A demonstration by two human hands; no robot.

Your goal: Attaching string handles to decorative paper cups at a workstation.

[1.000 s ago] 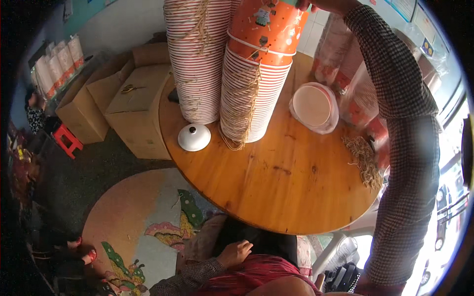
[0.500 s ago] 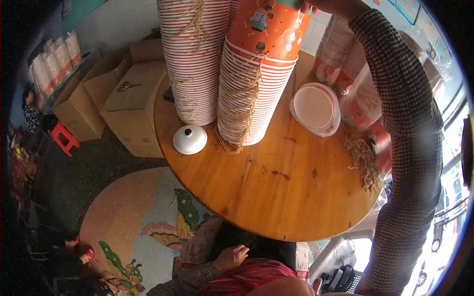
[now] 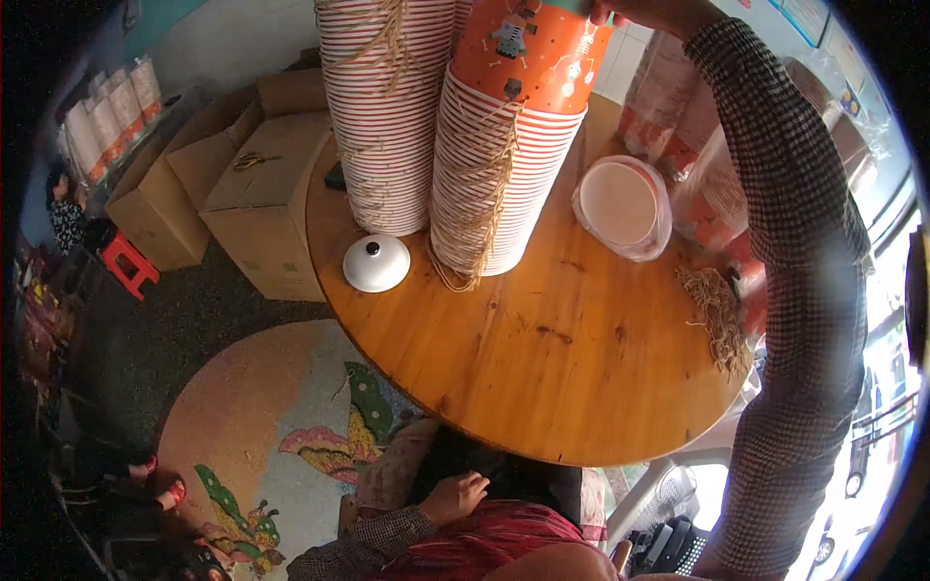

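Observation:
My right arm reaches up to the top edge of the picture, where my right hand (image 3: 651, 14) is closed at the upper edge of an orange paper bucket (image 3: 528, 48) with cartoon skeleton prints. Part of this hand is cut off by the frame. The bucket sits atop a tall nested stack of white-and-red rimmed paper buckets (image 3: 542, 160), with twine handles (image 3: 484, 184) hanging down its front. A second tall bucket stack (image 3: 383, 116) stands beside it on the left. My left hand (image 3: 455, 498) rests on my lap, fingers loosely bent, holding nothing.
On the round wooden table (image 3: 523, 387) lie a white lid (image 3: 377, 264) with a black knob, bagged round lids (image 3: 620, 205) and a twine bundle (image 3: 715, 320). Wrapped bucket stacks (image 3: 717, 189) stand at right. Cardboard boxes (image 3: 262, 232) and a red stool (image 3: 129, 264) are left.
The view has shifted slightly, so the table and stacks sit a little higher in the picture. My right hand stays at the top bucket and my left hand stays on my lap.

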